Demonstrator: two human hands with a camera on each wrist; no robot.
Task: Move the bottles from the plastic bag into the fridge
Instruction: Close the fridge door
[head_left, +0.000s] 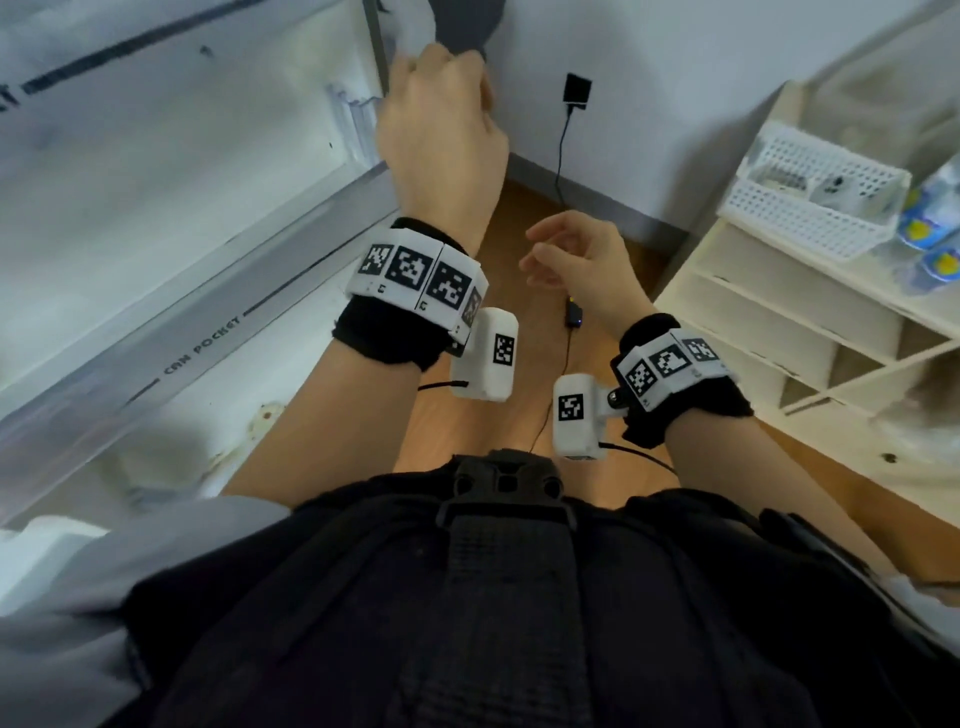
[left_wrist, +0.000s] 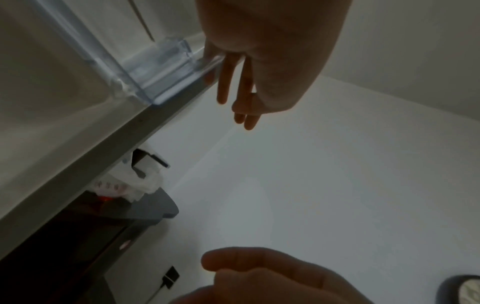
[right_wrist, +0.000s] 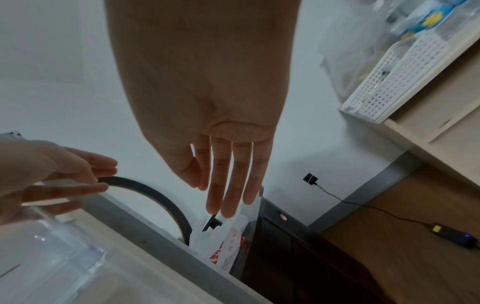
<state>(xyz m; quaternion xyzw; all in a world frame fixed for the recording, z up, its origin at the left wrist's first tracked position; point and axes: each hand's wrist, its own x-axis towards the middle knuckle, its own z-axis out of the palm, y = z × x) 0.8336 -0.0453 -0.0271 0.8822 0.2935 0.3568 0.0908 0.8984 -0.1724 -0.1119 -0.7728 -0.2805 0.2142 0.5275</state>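
The open fridge door (head_left: 156, 182) fills the left of the head view, its clear door bin (left_wrist: 155, 67) holding nothing that I can see. My left hand (head_left: 441, 104) is raised to the door's outer edge and pinches it between thumb and fingers (left_wrist: 223, 86). My right hand (head_left: 566, 254) hangs lower, in mid-air, with fingers (right_wrist: 228, 185) straight and holding nothing. Bottles with blue and yellow labels (head_left: 930, 228) lie on the shelf unit at the right, under what looks like clear plastic. A white plastic bag with red print (right_wrist: 228, 242) sits beyond the door on dark furniture.
A white perforated basket (head_left: 810, 192) stands on the cream shelf unit (head_left: 779, 312) beside the bottles. A black cable with an adapter (head_left: 574, 317) runs over the wooden floor from a wall socket (head_left: 577, 91). A dark cabinet (right_wrist: 298, 257) stands behind the door.
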